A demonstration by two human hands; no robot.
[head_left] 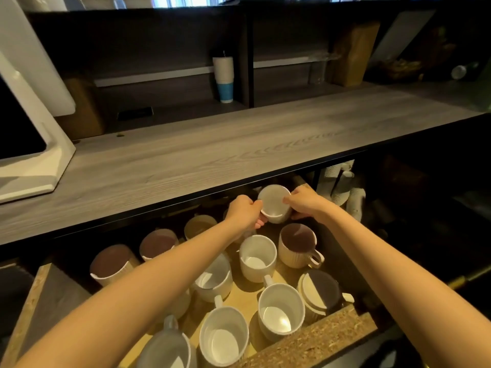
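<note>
A white ribbed mug (275,204) is held between both hands at the back of an open drawer (313,341), just under the counter's front edge. My left hand (245,212) grips its left side with curled fingers. My right hand (304,201) holds its right side, fingers over the rim. The mug tilts with its opening toward me. Below it, several white mugs stand upright in the drawer, such as one (257,257) in the middle and one (281,312) nearer the front. My forearms hide parts of other mugs.
A grey wood-grain counter (212,152) runs above the drawer. A white appliance (29,144) stands at its left. A stack of paper cups (223,79) sits in the dark shelf behind. More stacked cups (342,187) lie in the compartment right of the drawer.
</note>
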